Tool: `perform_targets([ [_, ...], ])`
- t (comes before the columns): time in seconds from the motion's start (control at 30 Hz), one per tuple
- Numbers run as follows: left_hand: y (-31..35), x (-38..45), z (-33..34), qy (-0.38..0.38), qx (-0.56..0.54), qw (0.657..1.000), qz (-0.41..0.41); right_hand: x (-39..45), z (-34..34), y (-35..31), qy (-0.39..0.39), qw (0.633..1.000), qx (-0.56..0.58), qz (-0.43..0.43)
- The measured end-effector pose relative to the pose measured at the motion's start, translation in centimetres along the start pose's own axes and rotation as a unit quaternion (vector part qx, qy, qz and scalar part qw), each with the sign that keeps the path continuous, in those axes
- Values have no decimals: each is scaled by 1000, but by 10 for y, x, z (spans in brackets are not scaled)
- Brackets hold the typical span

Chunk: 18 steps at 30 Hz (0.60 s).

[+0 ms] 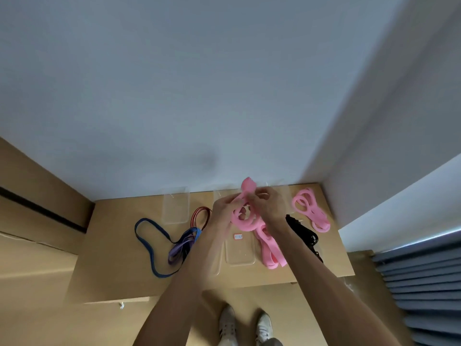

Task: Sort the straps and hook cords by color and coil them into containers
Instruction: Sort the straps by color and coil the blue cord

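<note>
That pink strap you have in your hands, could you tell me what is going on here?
A person's left hand and right hand both hold a pink strap above the table, apparently looping it into a coil. Another pink strap lies coiled at the far right. A blue strap and a black cord lie loose beside clear containers.

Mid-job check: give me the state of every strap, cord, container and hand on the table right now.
Left hand: gripping the held pink strap.
Right hand: gripping it too.
Held pink strap: raised, partly looped.
Second pink strap: loose on table.
Blue strap: uncoiled.
Black cord: heaped.
Far-left container: empty.
</note>
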<state>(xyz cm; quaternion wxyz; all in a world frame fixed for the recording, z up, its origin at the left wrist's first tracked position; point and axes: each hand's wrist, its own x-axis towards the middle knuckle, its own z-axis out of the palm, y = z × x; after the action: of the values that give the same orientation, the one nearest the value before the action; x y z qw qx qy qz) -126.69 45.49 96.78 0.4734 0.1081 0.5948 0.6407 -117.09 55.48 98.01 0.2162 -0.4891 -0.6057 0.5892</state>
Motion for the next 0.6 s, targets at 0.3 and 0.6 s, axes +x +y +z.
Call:
perform_targets([
  [0.3, -61, -19, 1, 152, 23, 985, -74, -19, -9, 55, -183, 967, -72, 164],
  [0.6, -118, -8, -44, 187, -149, 922, -306, -26, -11, 121, -266, 916, -94, 284],
])
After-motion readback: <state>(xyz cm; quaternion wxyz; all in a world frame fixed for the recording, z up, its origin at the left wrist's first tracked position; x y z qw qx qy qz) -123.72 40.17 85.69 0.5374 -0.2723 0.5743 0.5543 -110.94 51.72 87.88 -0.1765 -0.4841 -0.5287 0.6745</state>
